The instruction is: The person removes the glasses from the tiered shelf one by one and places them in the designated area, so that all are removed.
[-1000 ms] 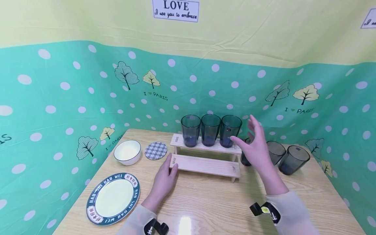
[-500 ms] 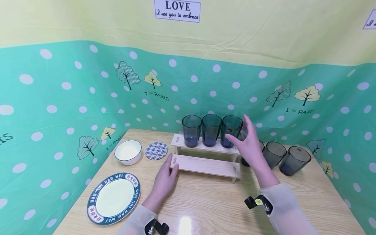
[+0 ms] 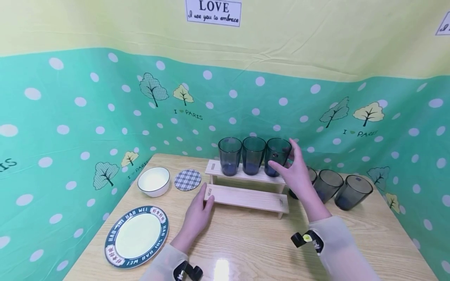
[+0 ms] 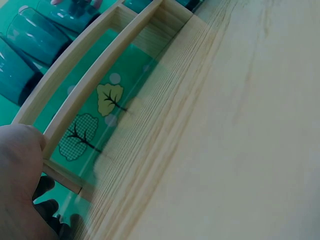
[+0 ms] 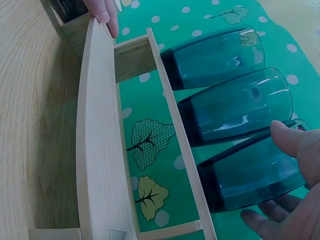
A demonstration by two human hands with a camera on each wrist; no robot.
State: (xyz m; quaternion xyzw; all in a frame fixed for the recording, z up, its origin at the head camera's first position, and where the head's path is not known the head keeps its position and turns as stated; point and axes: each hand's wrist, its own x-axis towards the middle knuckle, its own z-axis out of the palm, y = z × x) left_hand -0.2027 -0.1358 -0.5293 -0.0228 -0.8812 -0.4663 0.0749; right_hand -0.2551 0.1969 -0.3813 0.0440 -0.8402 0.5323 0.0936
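Observation:
Three dark tinted glasses stand in a row on the upper shelf of a two-step wooden rack (image 3: 246, 198). My right hand (image 3: 298, 174) is round the rightmost glass (image 3: 277, 150), thumb across its front and fingers at its far side. The right wrist view shows the thumb (image 5: 287, 137) over this glass (image 5: 250, 175), with fingertips along its lower edge. At the lower shelf's left end, my left hand (image 3: 197, 214) grips the rack, thumb on top. In the left wrist view, that hand (image 4: 22, 175) covers the rack's near corner. The middle glass (image 3: 254, 156) and left glass (image 3: 230, 156) stand close by.
Right of the rack are more tinted glasses, including a tilted one (image 3: 353, 192), partly behind my right forearm. On the left lie a white bowl (image 3: 153, 181), a checked coaster (image 3: 188, 180) and a blue-rimmed plate (image 3: 163, 230). A patterned cloth (image 3: 218, 89) backs the table.
My right hand has moved left from beside the rack and come round the rightmost glass. My left hand keeps its place on the rack.

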